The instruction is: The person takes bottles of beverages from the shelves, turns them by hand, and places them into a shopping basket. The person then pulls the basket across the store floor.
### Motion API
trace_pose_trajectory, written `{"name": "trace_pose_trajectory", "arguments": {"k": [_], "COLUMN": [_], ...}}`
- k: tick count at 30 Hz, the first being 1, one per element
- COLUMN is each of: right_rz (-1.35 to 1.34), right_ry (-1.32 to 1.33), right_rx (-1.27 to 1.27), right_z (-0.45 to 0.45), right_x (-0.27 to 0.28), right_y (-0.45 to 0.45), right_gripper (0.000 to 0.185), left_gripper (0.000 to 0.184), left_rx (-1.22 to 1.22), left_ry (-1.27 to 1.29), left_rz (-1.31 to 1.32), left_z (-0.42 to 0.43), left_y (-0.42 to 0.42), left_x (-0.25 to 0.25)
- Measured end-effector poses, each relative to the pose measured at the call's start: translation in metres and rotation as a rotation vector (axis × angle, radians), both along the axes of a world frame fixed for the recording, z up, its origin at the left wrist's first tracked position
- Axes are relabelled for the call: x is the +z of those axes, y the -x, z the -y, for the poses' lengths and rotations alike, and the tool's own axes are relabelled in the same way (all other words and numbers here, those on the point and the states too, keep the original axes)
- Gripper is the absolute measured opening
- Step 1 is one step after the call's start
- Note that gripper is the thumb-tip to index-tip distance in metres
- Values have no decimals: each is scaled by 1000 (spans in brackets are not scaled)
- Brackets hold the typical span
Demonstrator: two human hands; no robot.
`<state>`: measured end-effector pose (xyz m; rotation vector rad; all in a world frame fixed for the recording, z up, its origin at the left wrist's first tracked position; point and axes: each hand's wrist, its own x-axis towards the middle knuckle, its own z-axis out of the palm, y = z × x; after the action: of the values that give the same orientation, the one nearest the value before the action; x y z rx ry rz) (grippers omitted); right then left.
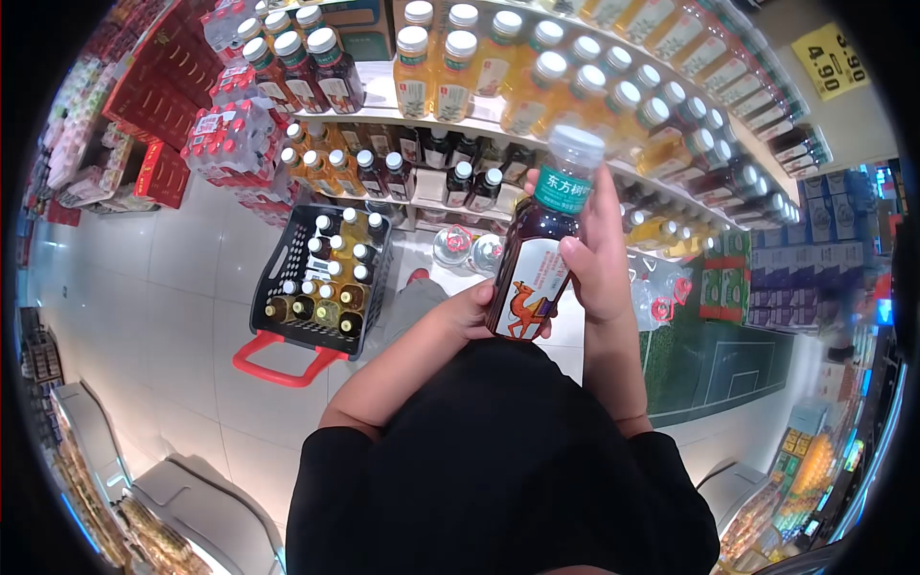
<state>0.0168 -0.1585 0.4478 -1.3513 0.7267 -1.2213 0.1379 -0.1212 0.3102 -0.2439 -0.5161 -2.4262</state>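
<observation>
A large dark bottle (pixel 533 259) with a white cap, a green neck band and a camel picture on its label is held tilted in front of the body. My left hand (pixel 473 309) grips it near the base. Around its upper part wraps my right hand (pixel 596 251), the thumb lying on the label. Behind the bottle, shelves (pixel 379 94) carry rows of amber and dark bottles with white caps.
A black basket (pixel 261 287) with a red handle stands on the floor at the left, holding several bottles. Wrapped bottle packs (pixel 230 144) are stacked beside the shelves. Clear jugs (pixel 452 245) sit below them. A green mat (pixel 714 369) lies right.
</observation>
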Motion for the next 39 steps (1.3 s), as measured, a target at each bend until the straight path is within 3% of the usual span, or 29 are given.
{"name": "trace_pose_trajectory", "arguments": {"k": [7,8,12,15,21,25,32,37,39], "right_rz": [106,160,117,233,179,219,245,238,227], "right_ry": [-34,-61,-115,-112,-62,-76,-84,-149,-192], "right_rx": [-19,-19,-71,5,-104,-113,-8,71,113], "right_z": [-69,-77,-106,-120,-153,-167,-176,-170,-167], "right_x": [-16,-19,-20,-26,-18,-19,-21,-29,-32], "right_y": [62,68,79,88,94,107,104,88,82], "right_gripper": [84,70,52,52,53,57,56,60,60], "left_gripper": [97,99,103,100,88,82,73,69,84], "left_rx": [130,176,293,280,116,-6,30,90,164], "left_ry": [44,61,79,50,-25,5,-17,-183,-159], "left_rz": [207,237,314,305,227,22,-30,-28,58], "left_z": [-77,-88,-124,-144,-164,-169,-185,-196,-199], "left_y": [47,53,71,77,83,90,86,72,64], "left_x": [30,32,31,25,5,-12,-12,-14,-10]}}
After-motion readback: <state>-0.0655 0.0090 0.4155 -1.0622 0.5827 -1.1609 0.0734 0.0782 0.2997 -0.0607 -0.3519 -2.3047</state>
